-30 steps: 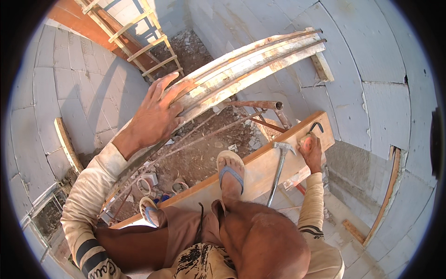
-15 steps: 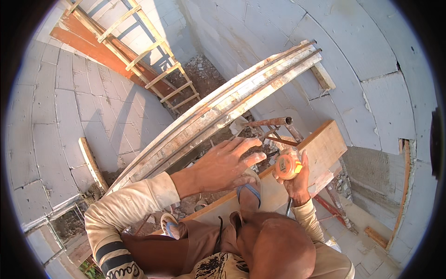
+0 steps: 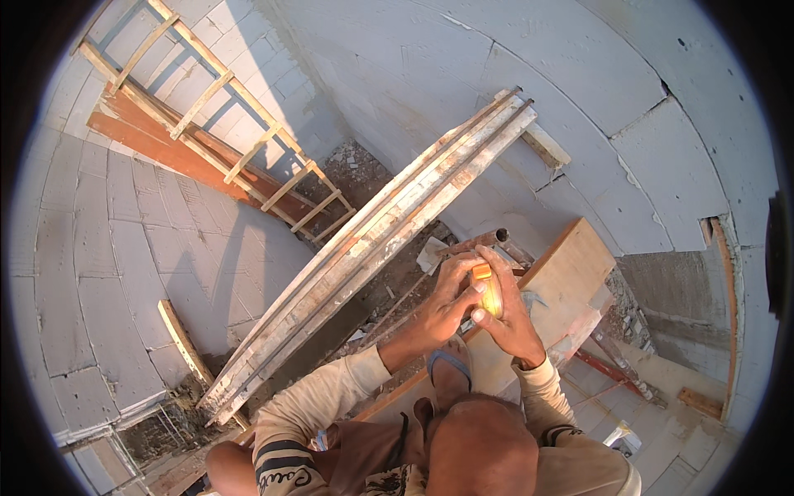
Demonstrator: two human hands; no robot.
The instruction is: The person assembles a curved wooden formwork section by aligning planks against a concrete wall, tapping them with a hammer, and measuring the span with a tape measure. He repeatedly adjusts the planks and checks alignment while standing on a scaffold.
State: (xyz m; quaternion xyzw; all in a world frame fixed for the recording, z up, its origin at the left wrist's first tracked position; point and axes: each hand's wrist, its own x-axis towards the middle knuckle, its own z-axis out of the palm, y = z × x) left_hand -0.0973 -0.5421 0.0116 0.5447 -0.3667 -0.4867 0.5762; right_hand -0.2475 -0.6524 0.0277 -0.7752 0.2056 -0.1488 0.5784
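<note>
One tape measure (image 3: pixel 492 298), rounded, yellow and orange, is held up beside one smooth pale plank (image 3: pixel 575 263). It's gripped from the right by the right hand (image 3: pixel 510 326), closed around it, and pinched from the left by the left hand (image 3: pixel 445 304), its fingers curled. Both forearms are angled inward. Beyond, one long, rough, white-stained beam (image 3: pixel 372 248) and one wooden ladder (image 3: pixel 201 105) are seen.
</note>
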